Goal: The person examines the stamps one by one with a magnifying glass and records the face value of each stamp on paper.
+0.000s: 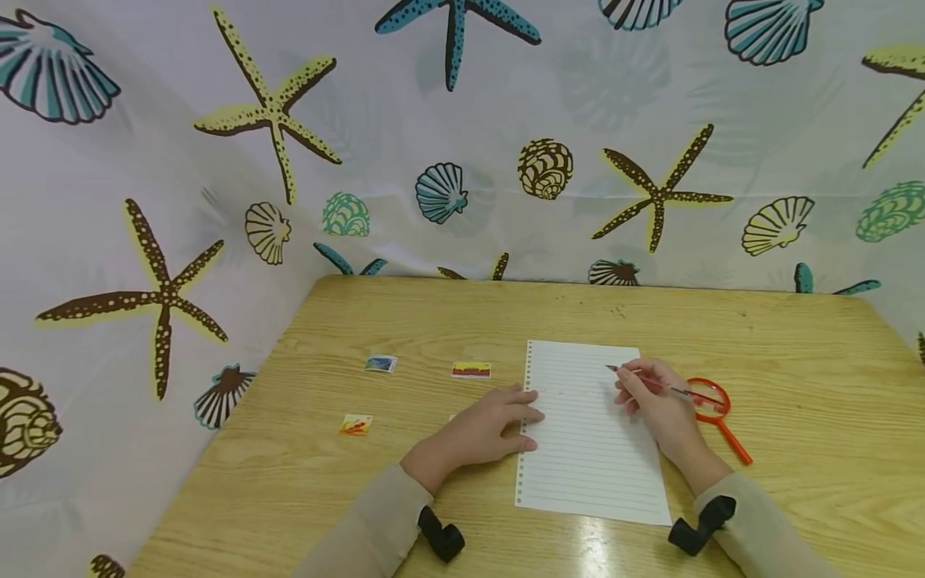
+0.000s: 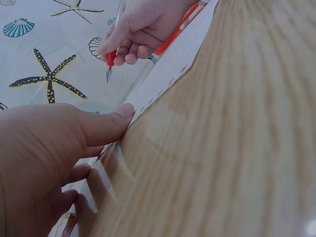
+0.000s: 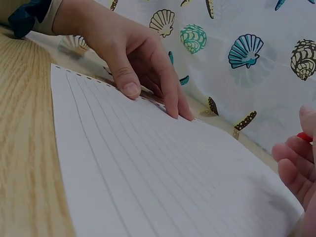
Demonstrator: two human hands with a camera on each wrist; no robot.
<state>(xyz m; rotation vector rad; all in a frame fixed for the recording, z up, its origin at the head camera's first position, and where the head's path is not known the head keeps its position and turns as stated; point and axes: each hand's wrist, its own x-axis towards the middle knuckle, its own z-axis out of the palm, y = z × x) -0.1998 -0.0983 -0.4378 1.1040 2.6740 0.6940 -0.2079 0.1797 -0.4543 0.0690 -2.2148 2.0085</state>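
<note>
A sheet of lined, hole-punched paper (image 1: 585, 474) lies on the wooden table. My left hand (image 1: 480, 425) rests at its left edge, fingers spread, with fingertips on the punched margin; the thumb also touches the margin in the right wrist view. Over the paper's upper right, my right hand (image 1: 661, 413) pinches a pen (image 2: 111, 59) between thumb and fingers. The pen has a red grip and a pointed metal tip, which points left and appears raised off the sheet. No writing can be made out on the paper (image 3: 148, 163).
A red magnifying glass (image 1: 733, 443) lies right of the paper, partly behind my right hand. Left of the sheet are small picture cards: a blue one (image 1: 381, 364), a red-and-yellow one (image 1: 471, 370) and an orange one (image 1: 356, 425). A patterned cloth (image 1: 491, 120) hangs behind the table.
</note>
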